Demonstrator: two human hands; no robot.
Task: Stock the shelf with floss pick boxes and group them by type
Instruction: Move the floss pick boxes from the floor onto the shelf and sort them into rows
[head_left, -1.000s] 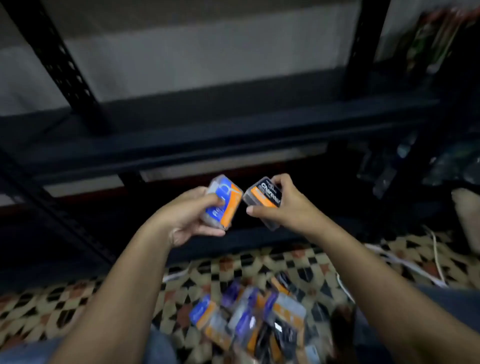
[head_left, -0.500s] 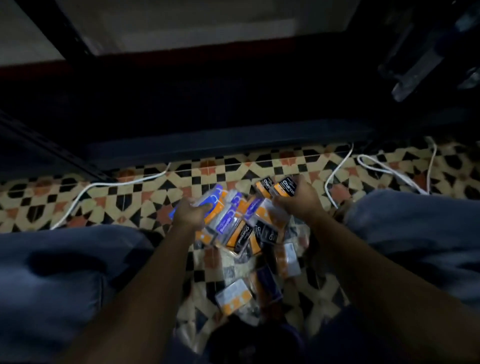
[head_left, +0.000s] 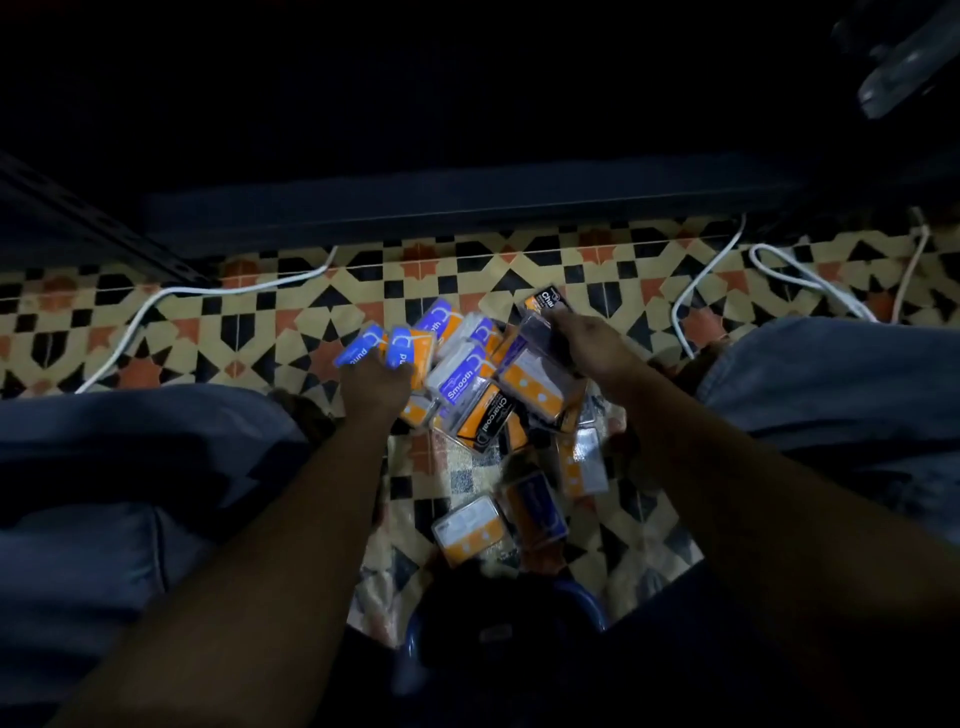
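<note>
The left hand holds two blue boxes and the right hand grips black boxes, probably sorting by type.

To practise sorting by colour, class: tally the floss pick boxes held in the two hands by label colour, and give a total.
Bright blue-labelled plastic boxes, gripped by the left hand: 2
Black-labelled Charcoal box, gripped by the right hand: 1 visible
Total: 3; any boxes hidden under the hands cannot be counted.
</note>
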